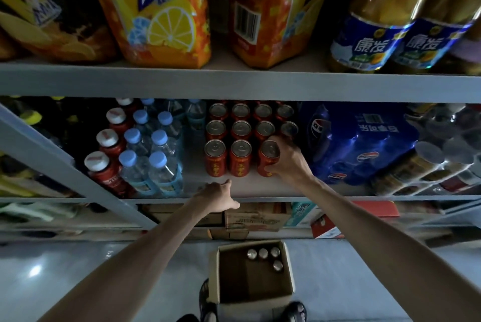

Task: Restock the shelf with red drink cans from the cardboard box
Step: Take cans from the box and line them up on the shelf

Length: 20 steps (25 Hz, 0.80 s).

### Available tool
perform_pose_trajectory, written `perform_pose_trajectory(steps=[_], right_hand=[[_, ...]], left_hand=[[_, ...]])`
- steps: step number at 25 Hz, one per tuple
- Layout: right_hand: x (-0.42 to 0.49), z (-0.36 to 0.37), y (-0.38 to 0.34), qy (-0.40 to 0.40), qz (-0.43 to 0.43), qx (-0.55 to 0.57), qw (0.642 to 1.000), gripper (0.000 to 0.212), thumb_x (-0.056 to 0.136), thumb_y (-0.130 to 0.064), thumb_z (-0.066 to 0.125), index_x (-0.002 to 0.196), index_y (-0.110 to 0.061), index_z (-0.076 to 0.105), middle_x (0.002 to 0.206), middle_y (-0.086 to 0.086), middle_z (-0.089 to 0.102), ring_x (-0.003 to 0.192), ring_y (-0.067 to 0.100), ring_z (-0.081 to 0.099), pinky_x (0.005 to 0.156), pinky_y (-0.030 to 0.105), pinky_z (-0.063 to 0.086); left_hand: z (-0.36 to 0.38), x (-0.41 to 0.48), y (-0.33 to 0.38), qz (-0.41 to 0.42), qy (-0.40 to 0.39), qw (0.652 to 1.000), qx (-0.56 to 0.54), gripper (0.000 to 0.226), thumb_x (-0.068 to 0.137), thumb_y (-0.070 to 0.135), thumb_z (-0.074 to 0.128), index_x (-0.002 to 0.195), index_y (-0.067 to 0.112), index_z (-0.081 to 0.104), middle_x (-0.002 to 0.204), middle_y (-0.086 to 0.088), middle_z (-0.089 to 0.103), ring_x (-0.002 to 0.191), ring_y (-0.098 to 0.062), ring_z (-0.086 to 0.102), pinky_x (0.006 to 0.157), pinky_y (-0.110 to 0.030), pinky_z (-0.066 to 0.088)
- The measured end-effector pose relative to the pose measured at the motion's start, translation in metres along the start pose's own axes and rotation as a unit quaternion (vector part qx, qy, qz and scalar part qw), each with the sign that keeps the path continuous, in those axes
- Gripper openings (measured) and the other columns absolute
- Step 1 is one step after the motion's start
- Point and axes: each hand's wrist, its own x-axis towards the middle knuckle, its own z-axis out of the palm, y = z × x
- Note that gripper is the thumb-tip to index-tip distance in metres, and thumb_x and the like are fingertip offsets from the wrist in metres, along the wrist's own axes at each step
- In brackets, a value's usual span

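Observation:
Rows of red drink cans (240,129) stand on the middle shelf (244,186). My right hand (287,158) is closed around one red can (268,156) at the right end of the front row, with the can resting on the shelf. My left hand (217,198) sits at the shelf's front edge, fingers loosely spread, holding nothing. On the floor below, between my feet, the open cardboard box (253,295) holds several cans (264,255) in its far right corner.
Bottles with blue and white caps (145,149) stand left of the cans. A blue shrink-wrapped pack (359,142) lies to their right. Large iced tea bottles (158,9) fill the shelf above. Cardboard cartons (256,217) sit on the lowest shelf.

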Motion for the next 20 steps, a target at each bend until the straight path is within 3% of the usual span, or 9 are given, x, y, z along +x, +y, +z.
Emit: perform_pose_trajectory(steps=[4,6,12,16,20], right_hand=[[0.000,0.004,-0.001,0.000,-0.014,0.027,1.000,0.074,0.067,-0.011,0.082,0.132,-0.025,0.049,0.124,-0.002,0.061,0.105,0.007,0.054,0.084,0.019,0.041],[0.002,0.006,0.000,-0.008,-0.015,0.033,0.999,0.074,0.067,-0.011,0.082,0.131,-0.025,0.049,0.123,-0.004,0.060,0.107,0.009,0.056,0.082,0.016,0.039],[0.007,0.014,0.004,-0.014,-0.021,0.025,0.999,0.075,0.069,-0.012,0.081,0.134,-0.027,0.046,0.130,0.001,0.059,0.117,0.015,0.056,0.090,0.022,0.040],[0.009,0.015,0.009,-0.022,-0.019,0.039,0.999,0.073,0.069,-0.020,0.083,0.131,-0.032,0.046,0.128,-0.004,0.060,0.114,0.011,0.058,0.094,0.028,0.047],[0.006,0.015,0.011,-0.012,-0.022,0.039,0.999,0.074,0.072,-0.020,0.083,0.134,-0.027,0.043,0.127,-0.005,0.057,0.110,0.004,0.052,0.092,0.024,0.042]], left_hand=[[-0.014,0.004,-0.007,0.040,-0.015,0.998,-0.047,0.084,0.086,0.052,0.058,0.153,0.014,0.023,0.160,-0.011,0.023,0.143,-0.028,0.030,0.114,-0.042,0.030],[-0.018,0.003,-0.008,0.045,-0.023,0.997,-0.058,0.084,0.086,0.052,0.058,0.153,0.015,0.022,0.161,-0.009,0.019,0.144,-0.028,0.027,0.115,-0.043,0.028],[-0.022,0.003,-0.005,0.047,-0.020,0.997,-0.053,0.074,0.094,0.041,0.052,0.155,0.019,0.015,0.162,-0.008,0.015,0.146,-0.027,0.024,0.114,-0.038,0.026],[-0.020,0.005,-0.008,0.046,-0.022,0.997,-0.062,0.081,0.090,0.043,0.055,0.155,0.029,0.009,0.162,-0.008,0.018,0.141,-0.029,0.033,0.110,-0.041,0.034],[-0.015,0.005,-0.003,0.037,-0.013,0.998,-0.040,0.083,0.090,0.046,0.056,0.155,0.026,0.009,0.161,-0.008,0.019,0.141,-0.031,0.032,0.110,-0.041,0.033]])
